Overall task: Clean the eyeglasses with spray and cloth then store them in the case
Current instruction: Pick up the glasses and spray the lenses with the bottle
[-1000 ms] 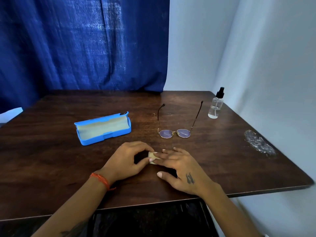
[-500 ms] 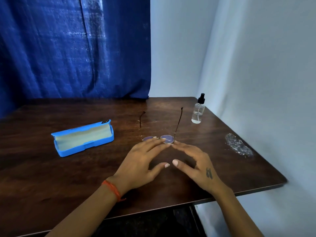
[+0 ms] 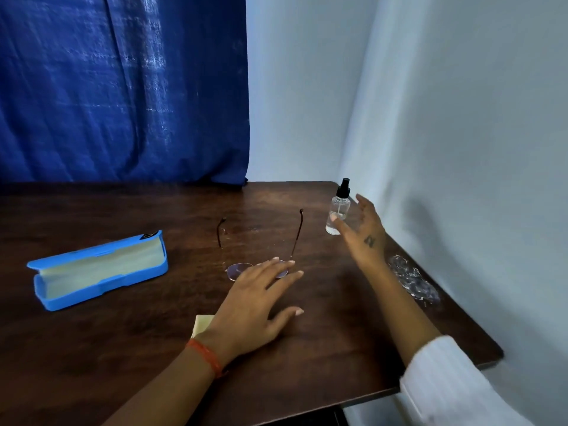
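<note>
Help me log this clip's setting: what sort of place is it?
Probably a small indoor room corner set up for recording, not a shop: a dark wooden table pushed against plain pale walls, with a blue curtain hung behind it.

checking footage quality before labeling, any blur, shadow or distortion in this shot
Head view: the right hand, open beside the spray bottle, looks slightly motion-blurred and casts a soft shadow on the wall; wide-angle lens bows the table edge at right; light is dim and bluish; the glasses are faint against the dark wood, partly hidden by the left hand.
</note>
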Motion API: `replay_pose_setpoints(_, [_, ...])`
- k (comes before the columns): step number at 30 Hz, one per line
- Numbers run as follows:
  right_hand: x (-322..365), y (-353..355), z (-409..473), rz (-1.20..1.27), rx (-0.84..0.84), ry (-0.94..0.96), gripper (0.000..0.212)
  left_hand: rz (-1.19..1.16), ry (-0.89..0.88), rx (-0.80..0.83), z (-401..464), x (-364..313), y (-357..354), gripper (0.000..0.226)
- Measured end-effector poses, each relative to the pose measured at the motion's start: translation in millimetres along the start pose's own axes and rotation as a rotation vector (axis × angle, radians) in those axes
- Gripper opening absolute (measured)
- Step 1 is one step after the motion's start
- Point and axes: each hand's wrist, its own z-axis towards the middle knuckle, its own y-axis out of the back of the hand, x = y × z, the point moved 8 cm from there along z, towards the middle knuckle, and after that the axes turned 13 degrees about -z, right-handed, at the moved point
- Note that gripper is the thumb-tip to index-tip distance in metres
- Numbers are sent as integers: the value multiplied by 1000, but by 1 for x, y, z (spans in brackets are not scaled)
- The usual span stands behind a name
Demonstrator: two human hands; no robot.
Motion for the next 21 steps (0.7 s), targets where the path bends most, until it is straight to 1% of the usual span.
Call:
replay_pose_setpoints(3, [-23, -23, 32, -122, 3, -114, 83, -10, 3, -12, 0, 1, 1, 54])
replay_pose_setpoints(5, [-34, -39, 46, -157, 33, -166, 92, -16, 4, -14, 0, 1, 1, 54])
replay_pose_setpoints(6, [-39, -48, 51, -151, 57, -182, 93, -23, 10, -14, 0, 2, 1, 54])
replay_pose_setpoints(7, [-43, -57, 54, -110, 86, -195, 91, -29, 15, -13, 0, 3, 1, 54])
replay_pose_setpoints(9, [-52, -71, 59, -15, 121, -211, 75, -31, 19, -10, -1, 4, 0, 55])
replay_pose_setpoints(11, [-59, -76, 61, -33, 125, -231, 51, -30, 18, -1, -1, 4, -1, 55])
replay_pose_setpoints(13, [-57, -73, 58, -61, 123, -227, 38, -31, 10, -3, -1, 4, -1, 55])
replay_pose_setpoints(18, [-23, -37, 24, 19, 26, -159, 31, -79, 15, -48, -1, 3, 5, 53])
replay_pose_setpoints(21, [-3, -13, -12, 195, 38, -174, 26, -134, 23, -102, -2, 1, 15, 49])
